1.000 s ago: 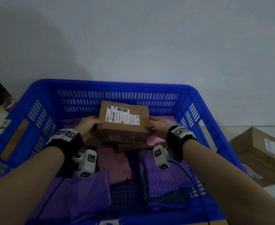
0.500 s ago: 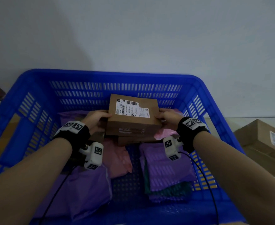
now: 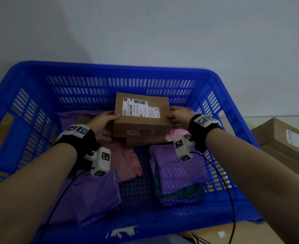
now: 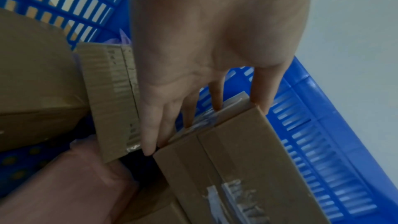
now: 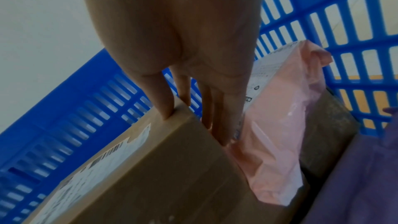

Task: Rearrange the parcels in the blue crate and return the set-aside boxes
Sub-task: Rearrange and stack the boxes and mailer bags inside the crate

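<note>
A brown cardboard box [image 3: 141, 115] with a white shipping label hangs inside the blue crate [image 3: 110, 71], near its far wall. My left hand [image 3: 104, 120] grips its left end and my right hand [image 3: 178, 114] grips its right end, thumbs on the top edge. In the left wrist view my left hand [image 4: 191, 103] lies down the taped end of the box [image 4: 226, 168]. The right wrist view shows my right hand [image 5: 204, 110] on the box [image 5: 150, 176] corner. A second cardboard box [image 3: 145, 142] lies right below it.
Pink mailers [image 3: 127, 161] and purple mailers [image 3: 177, 171] cover the crate floor, with another purple one [image 3: 92, 191] near the front left. A pink mailer [image 5: 280, 125] leans beside the held box. Set-aside cardboard boxes [image 3: 286, 143] lie outside the crate at the right.
The head view has shifted, showing more of the crate's front. Both hands keep hold of the labelled box, which stays over the lower box with hardly any shift.
</note>
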`<state>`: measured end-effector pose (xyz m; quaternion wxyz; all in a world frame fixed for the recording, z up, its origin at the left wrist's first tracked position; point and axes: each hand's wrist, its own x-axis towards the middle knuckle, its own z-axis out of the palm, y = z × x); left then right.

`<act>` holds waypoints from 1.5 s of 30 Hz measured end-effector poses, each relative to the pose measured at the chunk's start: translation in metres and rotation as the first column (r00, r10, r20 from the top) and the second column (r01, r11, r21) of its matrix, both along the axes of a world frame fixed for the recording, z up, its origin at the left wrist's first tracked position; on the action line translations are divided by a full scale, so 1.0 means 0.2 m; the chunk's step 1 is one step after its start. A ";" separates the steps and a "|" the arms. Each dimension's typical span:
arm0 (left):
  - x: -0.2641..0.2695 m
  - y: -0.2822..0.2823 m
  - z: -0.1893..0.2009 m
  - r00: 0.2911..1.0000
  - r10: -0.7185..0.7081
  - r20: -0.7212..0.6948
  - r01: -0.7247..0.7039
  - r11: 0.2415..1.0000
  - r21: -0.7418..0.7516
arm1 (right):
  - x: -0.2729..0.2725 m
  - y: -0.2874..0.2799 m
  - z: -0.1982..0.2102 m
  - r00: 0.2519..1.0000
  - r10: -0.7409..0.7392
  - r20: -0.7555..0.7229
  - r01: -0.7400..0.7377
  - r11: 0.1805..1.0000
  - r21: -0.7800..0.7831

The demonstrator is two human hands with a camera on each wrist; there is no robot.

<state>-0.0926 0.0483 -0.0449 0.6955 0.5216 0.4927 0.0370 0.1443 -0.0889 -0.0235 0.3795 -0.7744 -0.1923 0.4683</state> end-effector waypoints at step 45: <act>0.46 -0.55 -0.42 0.832 -0.451 -0.323 0.443 0.890 -0.103 | 0.07 -0.43 -0.24 0.886 0.438 0.150 -0.254 0.731 -0.634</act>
